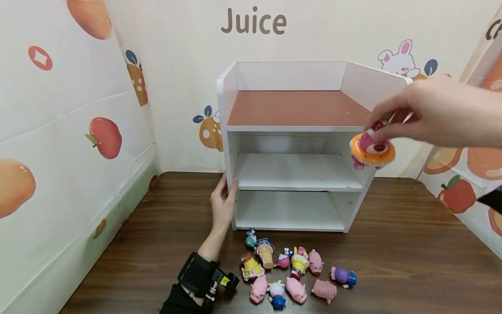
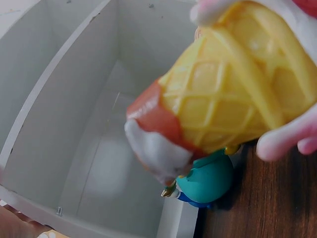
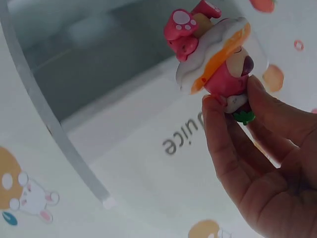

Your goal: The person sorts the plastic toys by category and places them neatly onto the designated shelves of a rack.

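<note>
My right hand (image 1: 425, 115) pinches a small pink bear figurine (image 1: 370, 150) with an orange-and-white ring round it. The figurine hangs in front of the right side of a white shelf unit (image 1: 294, 189), apart from its boards. In the right wrist view, thumb and fingers hold the bear figurine (image 3: 230, 74) near its green-leafed top. Lower on the unit's left side, my left hand (image 1: 222, 205) grips the side panel, thumb at the front edge and fingers along the outer face. Only part of the left hand (image 2: 20, 225) shows in the left wrist view.
Several toy figurines lie on the wooden table before the shelf, among them pink pigs (image 1: 296, 290), a waffle-cone figure (image 1: 265, 253) and a purple-and-blue figure (image 1: 343, 277). A teal figure (image 2: 208, 178) lies near the unit's base. Printed walls (image 1: 184, 56) stand behind and beside.
</note>
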The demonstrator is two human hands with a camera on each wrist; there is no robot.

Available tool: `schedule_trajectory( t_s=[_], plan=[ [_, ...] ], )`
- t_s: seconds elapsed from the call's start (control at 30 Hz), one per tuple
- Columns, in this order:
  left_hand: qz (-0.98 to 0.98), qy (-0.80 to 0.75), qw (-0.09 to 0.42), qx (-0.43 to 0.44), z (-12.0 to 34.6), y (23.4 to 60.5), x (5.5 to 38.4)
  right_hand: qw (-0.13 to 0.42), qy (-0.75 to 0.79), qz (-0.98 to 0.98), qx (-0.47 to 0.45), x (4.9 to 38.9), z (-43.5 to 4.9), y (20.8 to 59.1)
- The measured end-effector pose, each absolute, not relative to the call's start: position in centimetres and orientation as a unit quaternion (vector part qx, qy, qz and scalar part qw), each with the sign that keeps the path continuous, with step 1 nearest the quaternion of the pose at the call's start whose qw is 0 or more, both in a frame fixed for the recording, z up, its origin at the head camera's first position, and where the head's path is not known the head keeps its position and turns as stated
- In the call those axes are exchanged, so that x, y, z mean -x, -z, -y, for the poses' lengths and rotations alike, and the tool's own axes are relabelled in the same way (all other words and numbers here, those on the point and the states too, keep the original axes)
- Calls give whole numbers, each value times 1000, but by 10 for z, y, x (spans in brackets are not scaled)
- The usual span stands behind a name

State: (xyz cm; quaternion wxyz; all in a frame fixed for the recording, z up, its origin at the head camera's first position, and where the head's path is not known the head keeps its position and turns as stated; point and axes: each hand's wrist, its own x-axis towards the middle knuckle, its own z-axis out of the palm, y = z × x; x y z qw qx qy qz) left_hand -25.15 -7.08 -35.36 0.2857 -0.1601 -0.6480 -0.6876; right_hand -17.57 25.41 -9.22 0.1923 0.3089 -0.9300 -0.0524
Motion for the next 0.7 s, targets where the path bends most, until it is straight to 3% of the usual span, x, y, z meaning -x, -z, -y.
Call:
schedule_trajectory(
  t_s=[0.4,0.7],
  plan=[
    [651,685,290,151,68,336,238,158,43,953,-257,217,-269,53],
    [646,691,286,150,70,353,250,156,86,965,-191,236,-271,43]
  ],
)
